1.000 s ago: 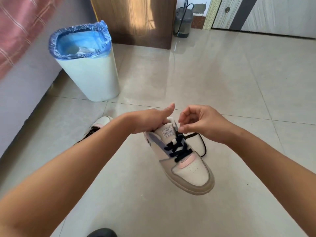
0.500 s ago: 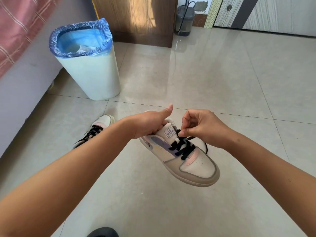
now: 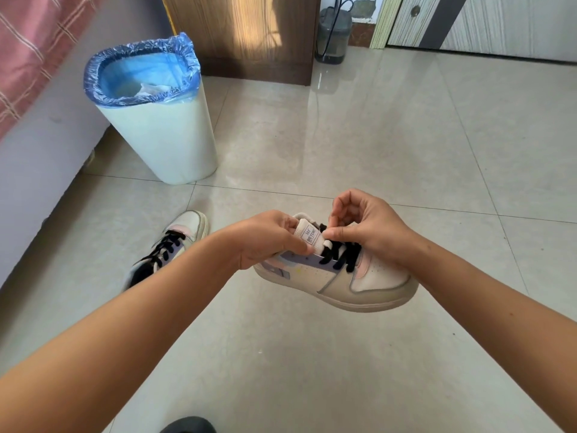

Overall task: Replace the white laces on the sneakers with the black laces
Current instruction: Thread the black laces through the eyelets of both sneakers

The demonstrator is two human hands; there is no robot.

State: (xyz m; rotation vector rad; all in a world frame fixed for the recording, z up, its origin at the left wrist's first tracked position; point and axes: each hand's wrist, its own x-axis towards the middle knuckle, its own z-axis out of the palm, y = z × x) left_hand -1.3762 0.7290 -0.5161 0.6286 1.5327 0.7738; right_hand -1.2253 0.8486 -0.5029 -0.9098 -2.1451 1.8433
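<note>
- Rotated since the earlier frames: held sneaker (image 3: 337, 276) turned from toe-toward-the-viewer to lying nearly side-on, toe pointing to the right of the frame, and shifted right of centre.
- Dropped too: left thumb, raised a second ago, now folded down onto the tongue (image 3: 309, 237).
- Held in mid-air above the tiled floor (image 3: 390, 135), at centre frame, clear of the ground.
- Gripped at the heel and collar by the left hand (image 3: 265, 237), fingers curled round the shoe's near side, thumb pressed against the labelled tongue.
- Pinched near the top eyelets by the right hand (image 3: 363, 228): black lace (image 3: 338, 254) caught between thumb and forefinger, other fingers curled above it.
- Threaded in black criss-cross rows across the held shoe's front; lace ends hidden behind the right hand.
- Lay on the floor at left of centre, partly behind the left forearm: second sneaker (image 3: 175, 242), likewise laced in black, toe pointing up the frame.
- Stood in the upper left: white bin (image 3: 162, 135) with a blue liner (image 3: 140, 60), something pale inside.
- Ran down the far left edge: bed side with pink checked cloth (image 3: 31, 42).
</note>
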